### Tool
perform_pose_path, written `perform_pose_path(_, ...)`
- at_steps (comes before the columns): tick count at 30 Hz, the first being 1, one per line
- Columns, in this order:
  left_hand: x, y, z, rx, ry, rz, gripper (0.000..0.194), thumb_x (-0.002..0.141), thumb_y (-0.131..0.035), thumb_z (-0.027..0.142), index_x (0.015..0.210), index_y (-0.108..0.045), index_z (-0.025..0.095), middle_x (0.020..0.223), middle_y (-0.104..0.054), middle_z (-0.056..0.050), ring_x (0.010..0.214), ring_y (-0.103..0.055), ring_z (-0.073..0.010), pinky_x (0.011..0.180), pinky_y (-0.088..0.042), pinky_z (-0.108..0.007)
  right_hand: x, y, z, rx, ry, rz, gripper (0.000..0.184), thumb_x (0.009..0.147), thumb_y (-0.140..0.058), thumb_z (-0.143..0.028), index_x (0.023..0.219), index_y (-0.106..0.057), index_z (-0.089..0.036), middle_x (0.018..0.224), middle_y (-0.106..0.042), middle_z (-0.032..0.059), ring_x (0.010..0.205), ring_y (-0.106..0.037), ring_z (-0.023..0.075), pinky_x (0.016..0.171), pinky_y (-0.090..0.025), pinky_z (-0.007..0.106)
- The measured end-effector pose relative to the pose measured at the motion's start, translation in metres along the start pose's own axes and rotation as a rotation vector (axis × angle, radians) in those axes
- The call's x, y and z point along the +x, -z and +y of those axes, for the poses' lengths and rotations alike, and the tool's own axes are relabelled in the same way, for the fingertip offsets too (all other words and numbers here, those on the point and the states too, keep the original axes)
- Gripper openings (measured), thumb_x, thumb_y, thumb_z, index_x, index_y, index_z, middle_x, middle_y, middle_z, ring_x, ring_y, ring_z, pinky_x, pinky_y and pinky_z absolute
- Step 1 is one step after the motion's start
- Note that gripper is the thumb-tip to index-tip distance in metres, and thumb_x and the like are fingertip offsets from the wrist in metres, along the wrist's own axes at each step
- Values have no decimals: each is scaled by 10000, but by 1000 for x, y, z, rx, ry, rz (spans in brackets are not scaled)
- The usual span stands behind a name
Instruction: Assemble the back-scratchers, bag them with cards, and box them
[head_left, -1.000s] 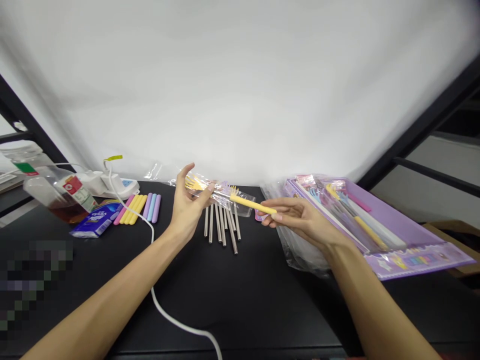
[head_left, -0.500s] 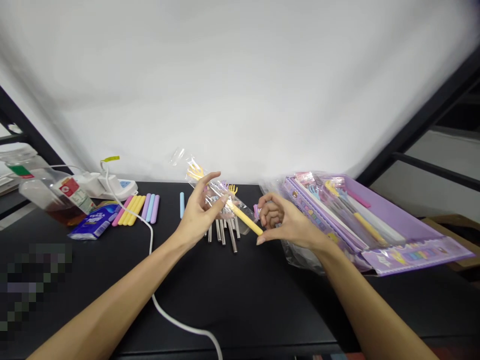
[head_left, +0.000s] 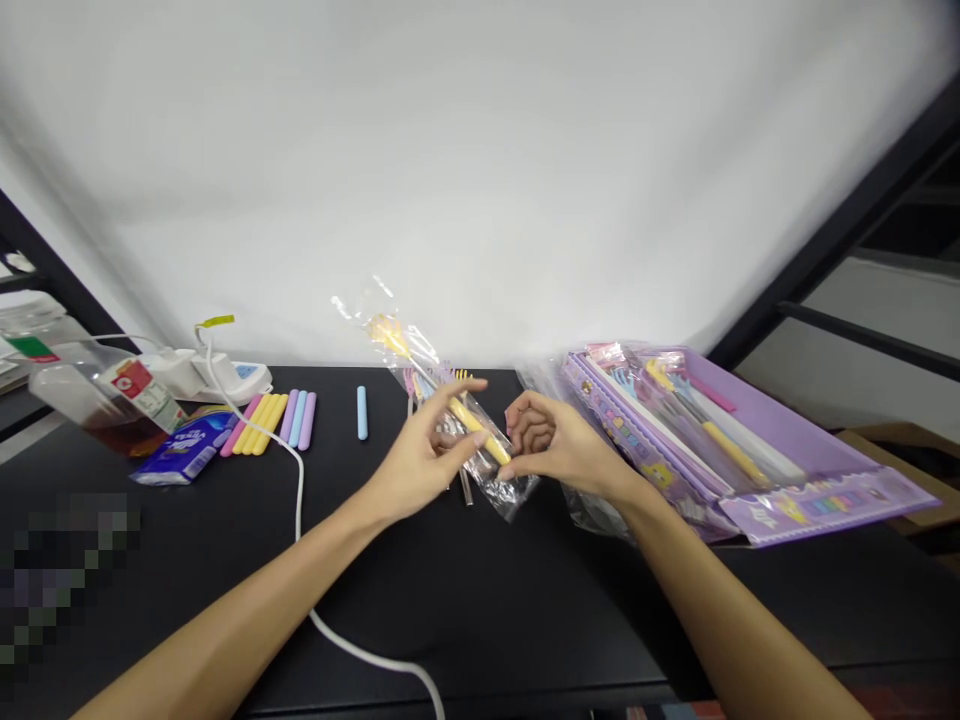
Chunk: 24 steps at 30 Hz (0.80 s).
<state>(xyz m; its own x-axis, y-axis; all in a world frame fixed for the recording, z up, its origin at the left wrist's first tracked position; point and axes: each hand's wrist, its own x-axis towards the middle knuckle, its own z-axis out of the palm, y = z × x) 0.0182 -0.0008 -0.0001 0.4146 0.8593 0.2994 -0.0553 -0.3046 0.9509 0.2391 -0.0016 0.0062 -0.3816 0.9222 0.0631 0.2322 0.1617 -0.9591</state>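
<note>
head view | yellow back scratcher (head_left: 463,412) slants inside clear plastic sleeve (head_left: 507,494) | left hand (head_left: 420,455): thumb and fingers narrow, holding its handle (head_left: 495,450) between them | right hand (head_left: 566,450): fingers curled, thumb tip by handle's end; pinching, cannot tell

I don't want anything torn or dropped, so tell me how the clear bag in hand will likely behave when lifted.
The bag is probably floppy: its near end looks crumpled. It seems thin and light, with the yellow head showing through. Its glare hints that it may be slippery.
</note>
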Motion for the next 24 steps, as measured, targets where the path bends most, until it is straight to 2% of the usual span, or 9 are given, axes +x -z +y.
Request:
perform_pose_path(2,-2,-4,0,50,-8,-22,443,923,-653,365,1347,-539,311,1126,-639,-49,529,-471,-49,445,-414,-194,1,-3,0,-10,1,-7,569,545,-962,-246,920,-535,-226,700,-577,-74,624,-528,98,578,-442,237)
perform_pose_path(3,-2,-5,0,66,-21,-18,419,927,-649,359,1332,-553,310,1161,-627,-50,551,-479,-50,459,-417,-193,1,-5,-1,-15,-1,-12,562,547,-960,-246,911,-532,-226,683,-570,-76,615,-520,98,570,-435,237)
perform_pose_path(6,-1,-2,3,33,-46,-8,396,923,-657,345,1302,-557,287,1147,-621,-56,715,-610,-114,611,-532,-238,-1,-7,-4,-4,10,-9,539,575,-949,-256,902,-522,-227,701,-575,-67,624,-525,103,583,-444,242)
perform_pose_path(9,4,7,6,-87,-23,-3,426,906,-680,333,1298,-525,267,1055,-632,-50,843,-682,-181,762,-600,-332,-5,-3,-10,42,99,-25,414,729,-861,-296,988,-543,-238,864,-611,-17,750,-577,128,673,-490,268)
perform_pose_path(12,8,16,5,-154,11,42,463,875,-717,331,1290,-520,267,1016,-629,-41,848,-686,-188,718,-613,-325,-10,6,-13,11,262,-59,210,889,-701,-286,1069,-596,-261,1077,-572,38,961,-586,167,804,-515,317)
perform_pose_path(15,9,21,2,-169,27,87,460,855,-743,329,1264,-541,262,986,-624,-33,802,-664,-158,654,-583,-263,-12,8,-14,-148,359,-116,186,872,-720,-252,1050,-670,-274,1193,-501,56,1089,-549,199,882,-513,351)
perform_pose_path(17,9,21,-1,-183,38,88,463,857,-744,327,1268,-538,271,977,-624,-27,796,-659,-152,666,-573,-261,-11,4,-14,-240,390,-117,191,819,-789,-266,997,-719,-273,1190,-489,55,1121,-533,217,909,-508,366)
perform_pose_path(21,8,18,-3,-174,72,44,466,883,-716,350,1295,-507,291,976,-628,-27,839,-672,-183,719,-573,-312,-7,-8,-14,-298,474,-33,71,803,-816,-297,847,-778,-256,1114,-509,49,988,-548,190,917,-486,388)
perform_pose_path(24,6,14,-4,-111,52,-35,436,876,-724,365,1245,-512,269,1035,-629,-37,872,-659,-184,765,-566,-330,-5,-13,-13,-269,511,35,47,844,-777,-298,866,-783,-257,1071,-524,52,1009,-549,198,895,-479,380)
